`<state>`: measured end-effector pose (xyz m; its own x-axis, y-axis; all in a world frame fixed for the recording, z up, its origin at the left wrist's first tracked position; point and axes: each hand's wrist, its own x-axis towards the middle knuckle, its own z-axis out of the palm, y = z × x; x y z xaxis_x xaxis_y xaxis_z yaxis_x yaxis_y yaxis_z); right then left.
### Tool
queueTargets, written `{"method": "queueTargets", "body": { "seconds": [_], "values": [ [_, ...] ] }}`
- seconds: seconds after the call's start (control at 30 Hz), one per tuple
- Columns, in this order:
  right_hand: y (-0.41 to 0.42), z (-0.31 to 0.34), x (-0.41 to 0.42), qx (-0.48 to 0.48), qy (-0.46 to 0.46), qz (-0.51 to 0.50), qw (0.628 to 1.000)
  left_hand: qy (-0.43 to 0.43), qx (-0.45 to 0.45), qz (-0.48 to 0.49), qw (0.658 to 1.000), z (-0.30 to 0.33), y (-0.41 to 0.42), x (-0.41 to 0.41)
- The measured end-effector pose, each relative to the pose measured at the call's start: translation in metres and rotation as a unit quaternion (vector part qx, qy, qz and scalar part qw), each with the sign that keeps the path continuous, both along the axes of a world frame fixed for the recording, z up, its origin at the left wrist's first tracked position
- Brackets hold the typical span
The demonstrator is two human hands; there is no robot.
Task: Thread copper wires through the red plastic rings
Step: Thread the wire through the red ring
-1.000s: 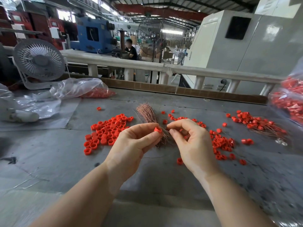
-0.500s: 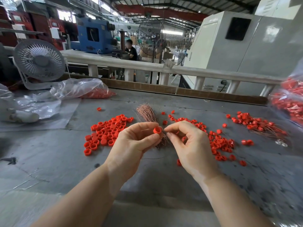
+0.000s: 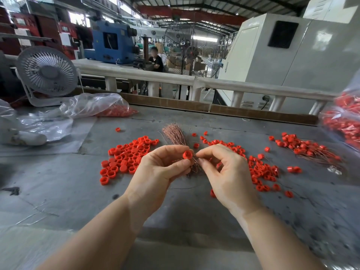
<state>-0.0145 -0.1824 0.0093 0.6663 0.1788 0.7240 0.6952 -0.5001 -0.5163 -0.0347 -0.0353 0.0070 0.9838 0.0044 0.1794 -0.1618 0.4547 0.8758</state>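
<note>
Left hand (image 3: 155, 172) pinches a ring (image 3: 188, 154), right hand (image 3: 224, 170) grips what looks like a wire. Thin wire could easily bend or miss the hole.

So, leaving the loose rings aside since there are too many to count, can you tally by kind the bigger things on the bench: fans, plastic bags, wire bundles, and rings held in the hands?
Desk fan: 1
Plastic bags with red rings inside: 2
Copper wire bundle: 1
Red ring held in the left hand: 1
Total: 5
</note>
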Motion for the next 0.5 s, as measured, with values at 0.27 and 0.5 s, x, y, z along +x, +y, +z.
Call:
{"method": "queueTargets", "body": {
  "seconds": [0.27,0.5],
  "values": [
    [-0.0007,-0.0008,-0.0007,0.004,-0.014,-0.004,1.0,0.01,0.0,-0.007,1.0,-0.0003,-0.0005,-0.0013],
    [-0.0006,0.0006,-0.0012,-0.002,-0.018,-0.007,1.0,0.012,-0.003,-0.004,1.0,0.0001,0.0003,-0.0009]
  ]
}}
